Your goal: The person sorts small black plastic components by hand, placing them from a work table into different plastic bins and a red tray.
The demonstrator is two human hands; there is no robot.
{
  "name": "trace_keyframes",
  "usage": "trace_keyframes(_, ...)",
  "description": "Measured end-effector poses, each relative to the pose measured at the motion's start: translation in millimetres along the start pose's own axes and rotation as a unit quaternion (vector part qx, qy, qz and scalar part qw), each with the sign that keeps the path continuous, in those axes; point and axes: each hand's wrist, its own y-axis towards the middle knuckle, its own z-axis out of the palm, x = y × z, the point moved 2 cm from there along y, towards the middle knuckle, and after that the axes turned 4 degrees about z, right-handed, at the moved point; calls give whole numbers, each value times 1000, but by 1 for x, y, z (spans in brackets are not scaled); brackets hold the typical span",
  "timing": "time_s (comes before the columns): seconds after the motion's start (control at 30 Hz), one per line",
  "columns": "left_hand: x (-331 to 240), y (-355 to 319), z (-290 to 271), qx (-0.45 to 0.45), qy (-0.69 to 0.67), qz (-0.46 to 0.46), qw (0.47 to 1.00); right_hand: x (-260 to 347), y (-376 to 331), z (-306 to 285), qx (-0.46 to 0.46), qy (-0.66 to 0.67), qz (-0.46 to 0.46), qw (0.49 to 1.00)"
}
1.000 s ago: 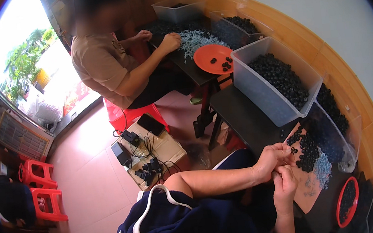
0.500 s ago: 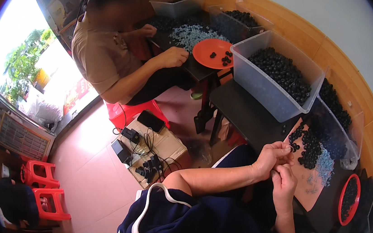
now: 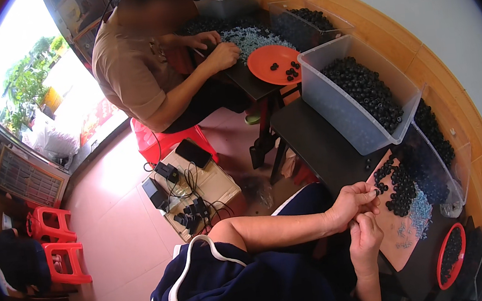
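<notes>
My left hand [image 3: 352,204] is closed over the near side of a brown board [image 3: 394,251], with thumb and fingertips pinching a small black round part [image 3: 377,191]. Just below it, my right hand [image 3: 366,232] is also closed, its fingertips pressed together close to the left hand. What those fingers hold, if anything, is too small to make out. On the board beside both hands lies a heap of black round parts [image 3: 402,193]. Next to that heap is a spread of tiny pale blue pieces [image 3: 420,214].
A translucent bin [image 3: 337,114] of black parts stands beyond my hands, and a red-rimmed dish [image 3: 441,273] is at right. Across from me a co-worker [image 3: 133,73] sits by an orange plate [image 3: 262,69]. A carton [image 3: 222,190] with cables and a phone stands on the floor.
The co-worker's hands have come closer together beside the blue pieces, and the co-worker leans slightly farther over the table. My own hands have barely moved.
</notes>
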Motion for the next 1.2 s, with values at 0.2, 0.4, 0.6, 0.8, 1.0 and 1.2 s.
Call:
trace_keyframes(0.2,-1,-3,4,-5,10,4,1000,6,0,-2,6,-33,-13,999)
trace_keyframes(0.4,-2,-6,5,9,8,8,1000,5,-1,1,3,-38,-23,999)
trace_keyframes(0.6,-1,-6,4,25,42,25,998,6,1,-6,6,9,-2,1000)
trace_keyframes(0.8,3,-3,-4,49,64,15,997,7,6,-30,-19,48,48,998)
trace_keyframes(1.0,6,-2,-4,98,82,25,991,-5,11,-50,-80,16,60,995)
trace_keyframes(1.2,7,-3,-5,103,106,18,989,-20,8,-57,-99,52,130,985)
